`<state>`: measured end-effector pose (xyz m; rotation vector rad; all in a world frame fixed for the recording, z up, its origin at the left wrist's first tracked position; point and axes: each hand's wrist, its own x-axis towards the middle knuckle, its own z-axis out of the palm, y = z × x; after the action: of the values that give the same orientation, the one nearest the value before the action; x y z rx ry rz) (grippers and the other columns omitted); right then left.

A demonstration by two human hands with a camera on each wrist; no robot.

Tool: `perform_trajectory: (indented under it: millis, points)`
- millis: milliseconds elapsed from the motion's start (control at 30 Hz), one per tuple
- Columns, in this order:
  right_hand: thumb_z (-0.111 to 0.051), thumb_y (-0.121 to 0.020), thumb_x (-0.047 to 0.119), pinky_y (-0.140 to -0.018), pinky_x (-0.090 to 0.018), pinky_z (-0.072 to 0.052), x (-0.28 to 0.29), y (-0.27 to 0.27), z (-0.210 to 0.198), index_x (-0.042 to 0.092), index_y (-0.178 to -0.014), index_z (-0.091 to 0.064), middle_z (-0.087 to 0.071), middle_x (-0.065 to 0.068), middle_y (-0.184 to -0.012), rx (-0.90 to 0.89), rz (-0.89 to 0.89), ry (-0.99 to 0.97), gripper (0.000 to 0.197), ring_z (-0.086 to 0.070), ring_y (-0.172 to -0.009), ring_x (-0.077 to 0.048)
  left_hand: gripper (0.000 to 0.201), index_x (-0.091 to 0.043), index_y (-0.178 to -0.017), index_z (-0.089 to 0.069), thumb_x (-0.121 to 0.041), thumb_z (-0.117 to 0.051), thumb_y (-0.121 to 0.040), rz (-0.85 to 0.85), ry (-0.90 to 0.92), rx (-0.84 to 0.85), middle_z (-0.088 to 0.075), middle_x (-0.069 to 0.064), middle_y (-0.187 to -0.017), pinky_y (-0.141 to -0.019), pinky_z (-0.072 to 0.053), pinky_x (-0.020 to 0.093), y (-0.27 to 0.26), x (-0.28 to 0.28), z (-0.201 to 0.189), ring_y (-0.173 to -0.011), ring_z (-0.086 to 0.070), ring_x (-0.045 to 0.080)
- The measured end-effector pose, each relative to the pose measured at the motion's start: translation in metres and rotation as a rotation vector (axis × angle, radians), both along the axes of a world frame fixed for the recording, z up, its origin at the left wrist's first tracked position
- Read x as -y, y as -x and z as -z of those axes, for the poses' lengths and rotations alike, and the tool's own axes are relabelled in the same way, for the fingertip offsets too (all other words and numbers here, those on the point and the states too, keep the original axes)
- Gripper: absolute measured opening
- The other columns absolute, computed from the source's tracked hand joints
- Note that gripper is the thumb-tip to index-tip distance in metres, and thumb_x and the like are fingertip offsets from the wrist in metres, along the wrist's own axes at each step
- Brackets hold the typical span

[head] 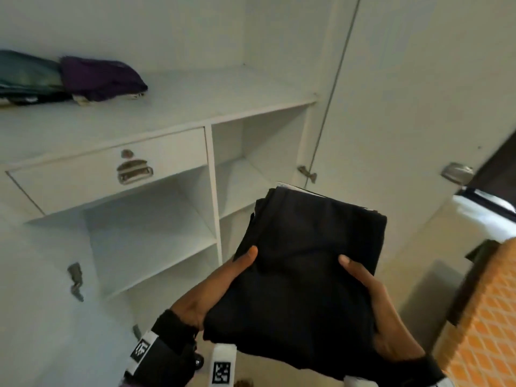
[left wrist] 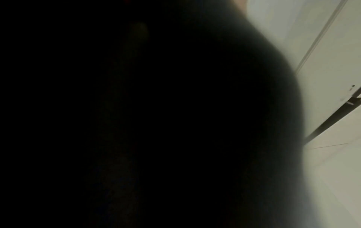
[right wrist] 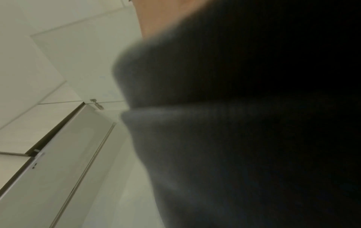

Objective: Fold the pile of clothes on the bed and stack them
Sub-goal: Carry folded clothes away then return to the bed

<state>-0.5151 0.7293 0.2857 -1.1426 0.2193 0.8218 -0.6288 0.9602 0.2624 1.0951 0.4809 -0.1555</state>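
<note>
Left hand [head: 208, 289]: lower centre of the head view, palm turned inward along the left edge of the folded black garment [head: 301, 275]; thumb lies on top, remaining fingers hidden beneath; grasping the garment.
Right hand [head: 382, 314]: lower right of the frame, mirrored on the right edge; thumb on top, fingers under the cloth; grasping the garment.
Folded black garment: lower centre, held level between both hands, in front of the open white wardrobe [head: 212, 191].
Upper shelf [head: 195, 101]: upper left holds a purple folded garment [head: 100, 78] beside a green one [head: 25, 74].
Wrist views: dark cloth fills most of each.
</note>
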Motion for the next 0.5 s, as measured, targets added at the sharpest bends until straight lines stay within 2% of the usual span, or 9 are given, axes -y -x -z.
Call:
perform_trajectory:
  millis: [100,133,233,300,400,500]
  points:
    - [-0.092,-0.058,0.042,-0.108,-0.058,-0.044,-0.065,-0.048,-0.013,0.008,-0.132,-0.061,-0.070,-0.019,-0.122,0.056,-0.100,0.063,0.088,-0.067,-0.110,-0.044,0.049,-0.016,-0.129,-0.060,-0.044,-0.059,-0.090,-0.125,-0.010,0.049,-0.076,0.006,-0.110,-0.080,-0.057,0.030,-0.028,-0.055,-0.022,-0.099,-0.073,0.022]
    - [-0.093,-0.053,0.045,-0.108,-0.058,-0.044,-0.087,-0.061,-0.019,0.010,-0.133,-0.060,-0.070,-0.018,-0.122,0.080,-0.128,0.070,0.094,-0.067,-0.111,-0.044,0.051,-0.015,-0.130,-0.060,-0.044,-0.060,-0.088,-0.154,-0.017,0.050,-0.075,0.008,-0.111,-0.077,-0.058,0.030,-0.035,-0.075,-0.030,-0.099,-0.073,0.024]
    - [-0.092,-0.056,0.050,-0.108,-0.057,-0.043,-0.143,-0.092,-0.038,0.013,-0.135,-0.059,-0.070,-0.016,-0.124,0.156,-0.197,0.036,0.093,-0.067,-0.113,-0.042,0.056,-0.014,-0.135,-0.058,-0.045,-0.059,-0.088,-0.207,-0.041,0.062,-0.071,0.013,-0.120,-0.092,-0.053,0.038,-0.052,-0.121,-0.051,-0.109,-0.069,0.030]
    - [-0.089,-0.068,0.047,-0.108,-0.055,-0.044,-0.169,-0.107,-0.055,0.012,-0.134,-0.059,-0.071,-0.016,-0.122,0.189,-0.248,0.000,0.081,-0.068,-0.111,-0.040,0.051,-0.016,-0.134,-0.059,-0.044,-0.055,-0.092,-0.240,-0.054,0.099,-0.072,0.011,-0.119,-0.091,-0.053,0.036,-0.058,-0.143,-0.066,-0.108,-0.070,0.029]
    - [-0.074,-0.082,0.040,-0.107,-0.053,-0.046,-0.202,-0.127,-0.082,0.011,-0.133,-0.059,-0.072,-0.016,-0.120,0.222,-0.285,-0.065,0.060,-0.069,-0.109,-0.038,0.048,-0.019,-0.134,-0.059,-0.043,-0.055,-0.092,-0.286,-0.077,0.168,-0.071,0.008,-0.122,-0.093,-0.054,0.035,-0.065,-0.166,-0.092,-0.110,-0.069,0.026]
    - [-0.080,-0.080,0.042,-0.110,-0.052,-0.043,-0.238,-0.149,-0.105,0.010,-0.134,-0.058,-0.070,-0.017,-0.123,0.248,-0.339,-0.091,0.066,-0.068,-0.113,-0.037,0.057,-0.020,-0.139,-0.055,-0.047,-0.062,-0.089,-0.356,-0.088,0.200,-0.069,0.009,-0.127,-0.106,-0.047,0.045,-0.077,-0.192,-0.108,-0.116,-0.066,0.029]
